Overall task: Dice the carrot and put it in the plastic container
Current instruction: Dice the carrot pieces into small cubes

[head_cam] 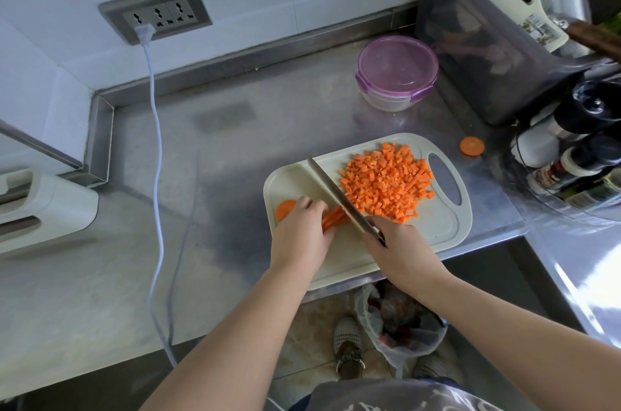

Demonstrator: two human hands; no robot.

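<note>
A white cutting board (443, 229) lies at the counter's front edge. On its right half sits a pile of diced carrot (386, 180). My left hand (300, 232) holds down a few carrot strips (332, 219) near the board's left side. A round carrot slice (285, 209) lies just left of that hand. My right hand (400, 249) grips the handle of a knife (331, 190), whose blade rests across the strips, beside the pile. The plastic container (396, 72) with a purple lid stands closed at the back of the counter.
Another carrot slice (472, 145) lies on the steel counter right of the board. A dark bin (484, 40) and bottles (571, 155) crowd the right. A white cable (156, 175) runs from the wall socket (156, 12) over the counter. A bagged waste bin (400, 323) stands on the floor.
</note>
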